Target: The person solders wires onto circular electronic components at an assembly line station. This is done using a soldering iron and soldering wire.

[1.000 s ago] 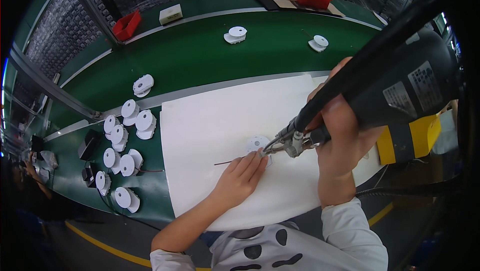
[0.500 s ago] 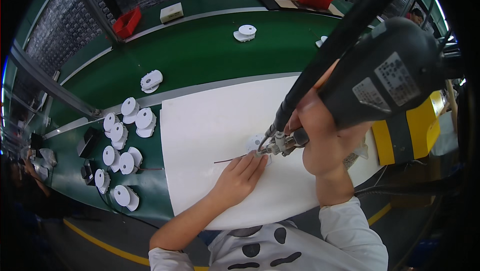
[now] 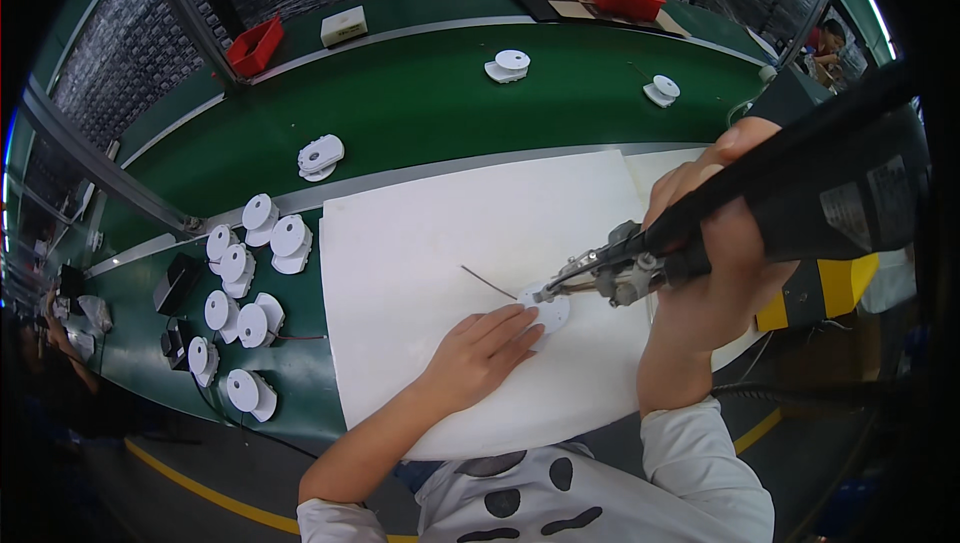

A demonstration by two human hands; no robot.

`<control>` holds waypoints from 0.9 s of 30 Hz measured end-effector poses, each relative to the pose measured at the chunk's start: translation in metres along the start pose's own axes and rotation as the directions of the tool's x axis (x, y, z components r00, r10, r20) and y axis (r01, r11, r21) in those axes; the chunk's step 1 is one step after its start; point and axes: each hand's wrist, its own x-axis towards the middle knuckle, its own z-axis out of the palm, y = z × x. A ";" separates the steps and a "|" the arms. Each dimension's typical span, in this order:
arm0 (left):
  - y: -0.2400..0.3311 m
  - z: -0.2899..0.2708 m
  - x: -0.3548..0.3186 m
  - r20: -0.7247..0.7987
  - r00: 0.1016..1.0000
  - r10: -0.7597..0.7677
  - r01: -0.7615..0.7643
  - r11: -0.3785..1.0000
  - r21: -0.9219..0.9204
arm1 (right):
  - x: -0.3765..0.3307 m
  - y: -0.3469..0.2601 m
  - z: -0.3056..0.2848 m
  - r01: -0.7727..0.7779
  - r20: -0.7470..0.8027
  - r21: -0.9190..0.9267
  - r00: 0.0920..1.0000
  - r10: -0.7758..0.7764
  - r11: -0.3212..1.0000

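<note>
On the white work surface [image 3: 400, 243], my left hand [image 3: 480, 358] holds the near-left edge of a round white plastic part [image 3: 553, 316], its fingers closed together over it. A thin dark wire [image 3: 488, 284] runs from that part toward the upper left. My right hand [image 3: 720, 273] is wrapped around a bulky black electric screwdriver [image 3: 845, 208], now tilted nearly flat. Its metal nose [image 3: 620, 268] points left, with the tip right at the part's upper edge. Whether tip and part touch, I cannot tell. My left fingers hide some of the part.
Several similar white parts [image 3: 258, 321] lie on the green bench at left, beside small black blocks [image 3: 177, 283]. More stand on the green belt [image 3: 420, 93] beyond. Red bins [image 3: 255, 46] line the back shelf. At right are a yellow-and-black object [image 3: 845, 288] and a cable [image 3: 800, 390].
The screwdriver has swung down and right, from steep to nearly flat. The held part has turned, its wire now pointing up-left. White parts on the belt have shifted right.
</note>
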 end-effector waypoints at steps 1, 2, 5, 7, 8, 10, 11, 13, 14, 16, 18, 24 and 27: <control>0.000 0.001 -0.001 0.008 1.000 0.002 -0.002 1.000 0.004 | -0.001 0.000 -0.001 -0.029 0.043 0.008 0.999 0.029 1.000; -0.001 0.001 -0.001 0.009 1.000 0.001 -0.001 1.000 0.003 | -0.002 -0.001 -0.001 -0.058 0.087 0.015 0.995 0.057 0.998; -0.002 -0.001 0.000 0.047 0.999 0.001 -0.001 1.000 -0.004 | -0.005 0.009 0.000 -0.051 0.116 0.037 0.992 0.047 0.998; -0.001 -0.002 0.000 0.055 0.998 -0.007 0.007 1.000 0.003 | -0.007 0.013 -0.001 -0.055 0.143 0.052 0.989 0.047 0.997; -0.001 -0.002 0.000 0.054 0.999 -0.009 0.009 1.000 0.004 | -0.007 0.014 -0.001 -0.055 0.145 0.054 0.988 0.047 0.997; -0.001 -0.002 0.000 0.057 0.998 -0.015 0.015 1.000 -0.002 | -0.008 0.016 0.000 -0.058 0.154 0.093 0.987 0.044 0.994; -0.001 -0.002 0.000 0.055 0.998 -0.016 0.016 1.000 -0.002 | -0.009 0.015 0.000 -0.058 0.156 0.092 0.987 0.043 0.994; -0.001 -0.001 -0.001 0.049 0.999 -0.010 0.010 1.000 -0.007 | -0.009 0.014 0.001 -0.089 0.172 0.112 0.983 0.069 0.990; -0.001 -0.001 -0.001 0.048 0.999 -0.012 0.012 1.000 -0.006 | -0.010 0.014 0.001 -0.090 0.174 0.113 0.982 0.069 0.990; -0.001 -0.001 -0.002 0.054 0.998 -0.016 0.016 1.000 0.002 | -0.011 0.014 0.002 -0.073 0.164 0.102 0.985 0.056 0.992; -0.002 0.001 -0.002 0.053 0.998 -0.016 0.016 1.000 0.003 | -0.013 0.016 0.009 -0.075 0.126 0.076 0.990 0.065 0.994; -0.004 0.003 -0.001 0.025 1.000 0.009 -0.009 1.000 -0.005 | -0.018 0.020 0.007 -0.104 0.138 0.015 0.985 0.101 0.994; -0.003 0.002 -0.003 0.026 1.000 0.017 -0.016 1.000 -0.003 | -0.022 0.016 0.009 -0.102 0.157 -0.012 0.982 0.102 0.995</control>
